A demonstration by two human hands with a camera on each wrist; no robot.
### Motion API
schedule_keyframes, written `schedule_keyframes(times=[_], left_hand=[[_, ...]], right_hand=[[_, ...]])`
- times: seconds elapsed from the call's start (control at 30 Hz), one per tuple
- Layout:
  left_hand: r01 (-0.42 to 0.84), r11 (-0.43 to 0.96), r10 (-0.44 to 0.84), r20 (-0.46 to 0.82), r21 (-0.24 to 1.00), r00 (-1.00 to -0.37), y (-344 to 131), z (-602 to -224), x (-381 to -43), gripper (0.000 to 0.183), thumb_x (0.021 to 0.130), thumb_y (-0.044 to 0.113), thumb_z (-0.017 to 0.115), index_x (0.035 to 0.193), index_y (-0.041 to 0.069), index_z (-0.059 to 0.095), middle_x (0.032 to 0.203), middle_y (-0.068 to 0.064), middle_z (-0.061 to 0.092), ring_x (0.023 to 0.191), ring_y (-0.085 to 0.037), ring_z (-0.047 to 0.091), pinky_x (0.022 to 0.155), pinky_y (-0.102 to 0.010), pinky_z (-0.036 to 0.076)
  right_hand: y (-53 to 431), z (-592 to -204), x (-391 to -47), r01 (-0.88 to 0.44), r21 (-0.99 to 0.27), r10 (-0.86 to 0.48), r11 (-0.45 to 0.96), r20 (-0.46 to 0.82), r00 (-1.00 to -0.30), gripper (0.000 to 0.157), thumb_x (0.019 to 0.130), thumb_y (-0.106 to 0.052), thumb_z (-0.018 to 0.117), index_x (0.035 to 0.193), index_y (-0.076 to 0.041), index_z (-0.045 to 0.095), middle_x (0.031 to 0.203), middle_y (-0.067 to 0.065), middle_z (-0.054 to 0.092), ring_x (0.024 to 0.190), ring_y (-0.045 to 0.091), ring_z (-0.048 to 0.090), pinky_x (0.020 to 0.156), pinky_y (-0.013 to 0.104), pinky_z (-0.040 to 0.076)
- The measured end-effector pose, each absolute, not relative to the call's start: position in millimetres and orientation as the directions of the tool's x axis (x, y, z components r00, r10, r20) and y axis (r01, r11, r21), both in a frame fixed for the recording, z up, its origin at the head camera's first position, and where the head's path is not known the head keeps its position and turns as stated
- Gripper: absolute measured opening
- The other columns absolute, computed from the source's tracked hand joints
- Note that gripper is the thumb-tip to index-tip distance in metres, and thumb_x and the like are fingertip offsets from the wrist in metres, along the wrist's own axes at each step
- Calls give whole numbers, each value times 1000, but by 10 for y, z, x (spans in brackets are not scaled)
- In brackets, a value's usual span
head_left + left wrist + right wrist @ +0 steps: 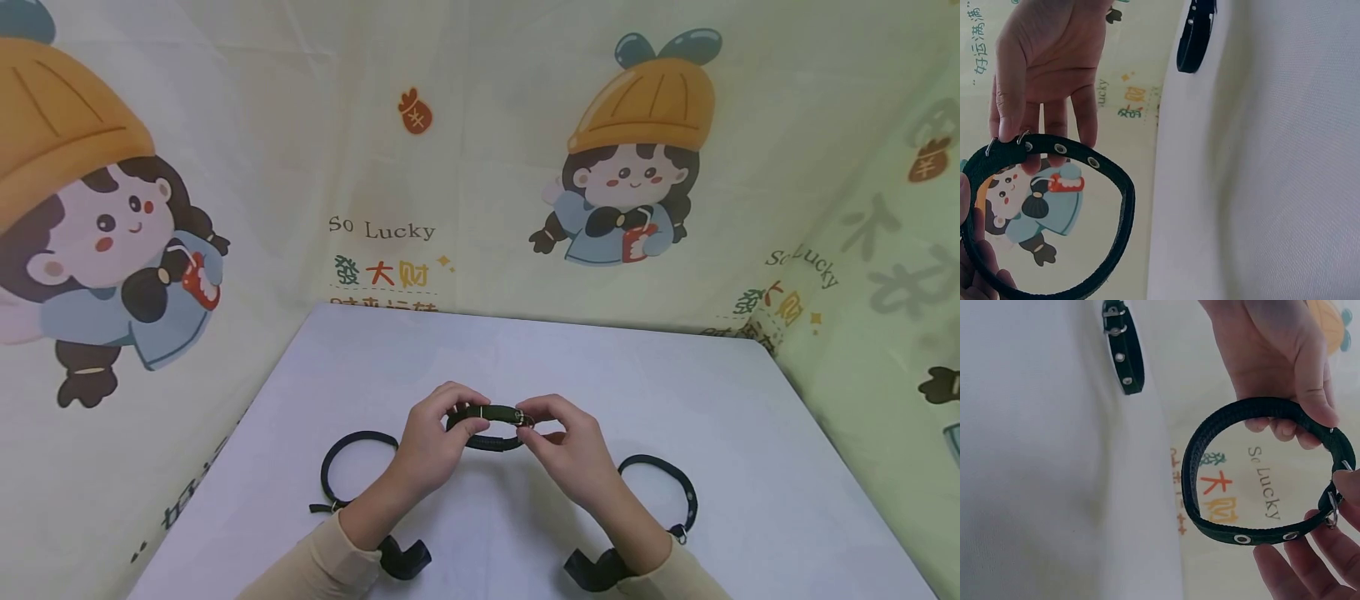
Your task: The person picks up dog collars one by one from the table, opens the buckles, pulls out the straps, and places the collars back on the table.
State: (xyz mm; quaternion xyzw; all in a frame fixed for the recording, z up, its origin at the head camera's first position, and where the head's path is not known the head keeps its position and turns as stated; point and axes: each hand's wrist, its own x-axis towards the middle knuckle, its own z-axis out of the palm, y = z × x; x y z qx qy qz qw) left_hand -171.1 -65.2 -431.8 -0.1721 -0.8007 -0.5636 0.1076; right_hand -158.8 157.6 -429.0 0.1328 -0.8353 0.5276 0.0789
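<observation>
From my station I see a dark green collar [498,413] just below the centre of the head view, looped into a ring and lifted above the white table [637,375]. The left hand [441,433] pinches its left side between thumb and fingers; the right hand [572,450] pinches it by the metal buckle [1333,509]. Similar collars lie lower left [325,471] and lower right [691,493]. I judge the strap light, springy enough to keep its ring yet bendable, neither slippery nor fragile. I'd take hold of the flat strap beside the buckle, thumb clear of the eyelets [1060,149], because loose metal may swivel.
</observation>
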Motion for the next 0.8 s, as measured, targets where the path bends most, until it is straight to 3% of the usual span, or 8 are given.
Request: schedule_keyframes(times=[0.27,0.4,0.8], left_hand=[[396,289,151,367,872,-918,-667,-4333,-1729,27,90,5,85,111,19,79,103,6,70,94,-20,58,75,-25,54],[397,293,147,369,870,-918,-660,-4352,-1729,28,90,4,86,111,19,79,103,7,70,94,-19,59,76,-26,54],[387,296,148,358,873,-922,-618,-4373,-1699,29,90,4,85,109,26,78,105,7,70,95,-18,60,76,-24,57]], right_hand=[[1538,-4272,-1604,-407,-795,-140,449,388,-911,40,88,-2,87,121,-22,76,118,0,75,113,26,72,89,37,66],[1499,-4242,-1595,-444,-778,-145,444,427,-893,41,86,-1,88,120,-21,76,117,2,74,111,29,70,88,37,66],[1367,-4162,-1565,-423,-733,-129,533,424,-897,35,84,-4,92,113,-19,79,106,-8,72,101,12,70,84,32,66]])
